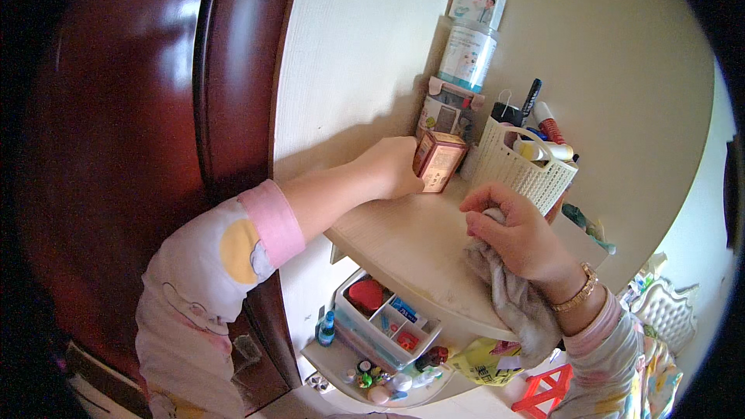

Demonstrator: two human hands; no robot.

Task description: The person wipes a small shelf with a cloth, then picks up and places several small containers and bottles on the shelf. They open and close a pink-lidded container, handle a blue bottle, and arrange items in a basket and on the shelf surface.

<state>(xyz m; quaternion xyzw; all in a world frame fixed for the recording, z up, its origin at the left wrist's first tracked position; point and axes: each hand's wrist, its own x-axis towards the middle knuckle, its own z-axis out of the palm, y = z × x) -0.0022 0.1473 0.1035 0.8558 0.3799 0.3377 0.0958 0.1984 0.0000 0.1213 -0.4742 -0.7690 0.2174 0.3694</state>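
My left hand (pixel 398 169) grips a small reddish-brown cardboard box (pixel 440 164) at the back of the curved wooden shelf (pixel 401 233). A grey-white cloth (pixel 506 297) is bunched in my right hand (pixel 515 227), above the shelf's right part, and hangs past the front edge. Behind the box stand a clear lidded container (pixel 445 110), a round tub (pixel 467 55) and a white carton (pixel 477 1), one above another. A cream woven plastic basket (pixel 512 166) holding a black marker (pixel 531 99) and several tubes stands just behind my right hand.
On the lower shelf (pixel 326 364) are a white divided organizer (pixel 401 355), a small blue bottle (pixel 326 329) and several small items. A yellow plastic bag (pixel 483 361) and a red plastic frame (pixel 544 390) are at lower right. A dark red wooden door (pixel 128 128) fills the left.
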